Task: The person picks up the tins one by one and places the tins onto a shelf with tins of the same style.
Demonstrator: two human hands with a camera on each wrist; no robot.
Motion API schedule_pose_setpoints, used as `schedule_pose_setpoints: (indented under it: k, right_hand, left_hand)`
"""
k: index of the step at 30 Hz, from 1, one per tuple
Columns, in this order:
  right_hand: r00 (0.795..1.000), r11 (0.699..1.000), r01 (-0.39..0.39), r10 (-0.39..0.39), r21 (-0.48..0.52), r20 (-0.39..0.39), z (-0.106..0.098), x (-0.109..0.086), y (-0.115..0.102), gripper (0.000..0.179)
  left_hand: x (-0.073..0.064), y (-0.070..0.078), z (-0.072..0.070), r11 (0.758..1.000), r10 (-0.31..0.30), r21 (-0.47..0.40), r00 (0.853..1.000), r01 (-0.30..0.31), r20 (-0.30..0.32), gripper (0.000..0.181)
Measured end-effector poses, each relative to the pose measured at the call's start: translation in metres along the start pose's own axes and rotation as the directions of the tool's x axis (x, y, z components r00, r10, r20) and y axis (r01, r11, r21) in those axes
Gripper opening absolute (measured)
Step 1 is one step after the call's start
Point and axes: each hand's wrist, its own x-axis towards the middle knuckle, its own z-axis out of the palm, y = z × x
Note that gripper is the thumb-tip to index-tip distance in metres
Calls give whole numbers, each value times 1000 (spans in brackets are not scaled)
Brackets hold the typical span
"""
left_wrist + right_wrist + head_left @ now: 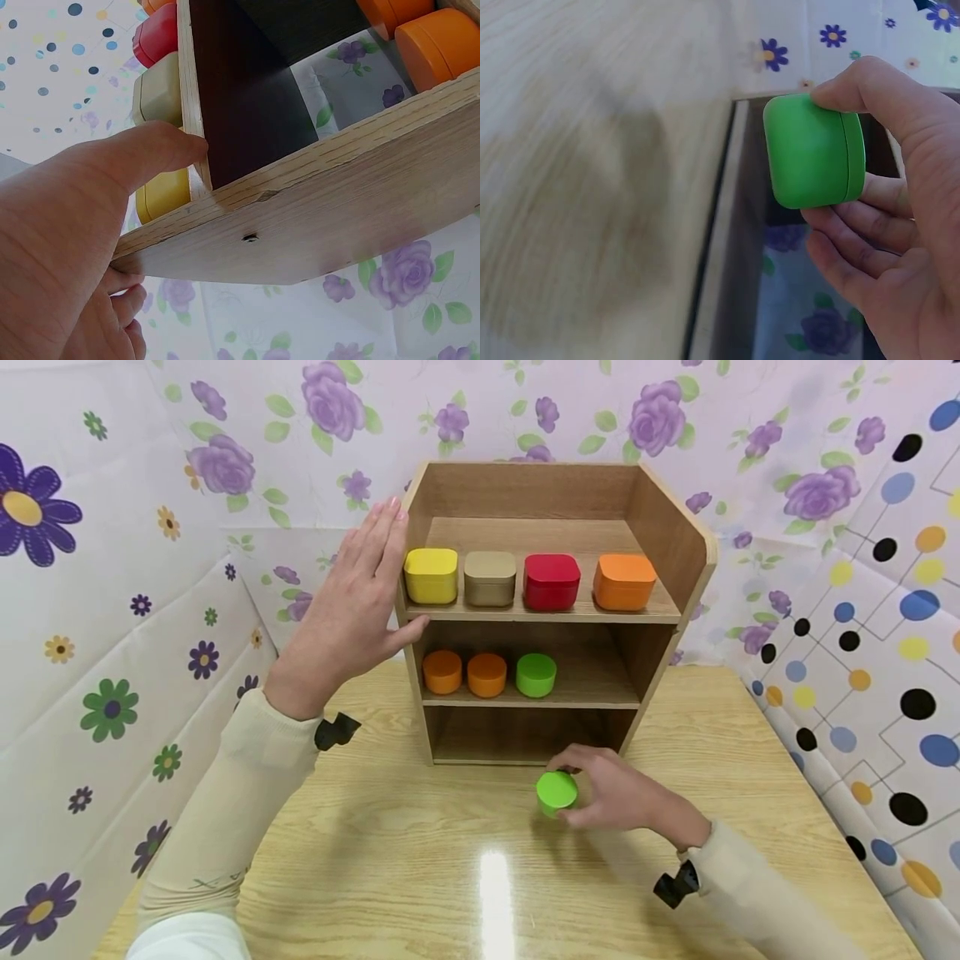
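Observation:
A small round green lidded container (557,793) is pinched between the thumb and fingers of my right hand (611,792). In the head view it is just above the table, in front of the shelf's lowest level; the right wrist view shows the green container (810,154) side-on, with its lid seam. My left hand (352,593) grips the left side panel of the wooden shelf (536,617). In the left wrist view, the thumb of the left hand (67,202) lies on the front edge and the fingers are against the panel's outer side.
On the top level stand yellow (431,577), beige (490,579), red (551,582) and orange (625,583) squarish containers. The middle level holds two round orange containers (442,672) and a round green one (536,675). Patterned cloth walls surround the wooden table (405,860).

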Motion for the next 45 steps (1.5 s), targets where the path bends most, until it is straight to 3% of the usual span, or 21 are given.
schedule_pose_setpoints:
  k: [10,27,37,45]
  right_hand:
    - [996,999,-18,14,-41,-91,-35,-1,-4,50]
    - [986,993,-9,-11,-117,-166,-85,9,-9,50]
    - [974,988,-36,1,-149,-226,-100,21,-4,49]
    - [962,985,-103,62,-141,-264,-103,29,-3,48]
  left_hand:
    - [0,0,0,1000,1,-1,1000,-1,0,113]
    - [0,0,0,1000,2,-4,1000,-2,-4,113]
    - [0,0,1,1000,7,-6,1000,-7,-5,113]
    - [0,0,1,1000,14,-9,1000,-14,-17,113]
